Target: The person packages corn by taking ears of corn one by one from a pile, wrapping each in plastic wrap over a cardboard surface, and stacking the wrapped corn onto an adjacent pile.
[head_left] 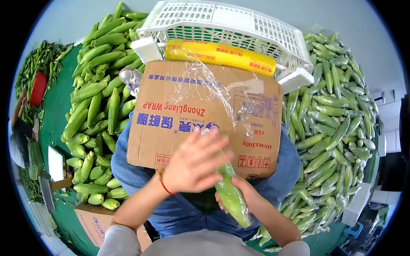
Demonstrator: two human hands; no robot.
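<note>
An ear of corn (232,197) in green husk, covered in clear film, slants over my lap at the front edge of a cardboard box (183,115). My right hand (242,195) grips its lower part from the right. Over its upper end is my left hand (198,160), slightly blurred, fingers spread, palm against or just above the corn; contact is hard to tell. Clear film (213,85) runs across the box top from a yellow roll of wrap (220,55) at the box's far edge.
Unwrapped corn (92,106) is heaped on the left, film-wrapped corn (333,128) on the right. A white crate (226,19) stands behind the roll. Another box (92,224) is at the lower left. At the far left a person's arm (18,109) shows near a red container (37,88).
</note>
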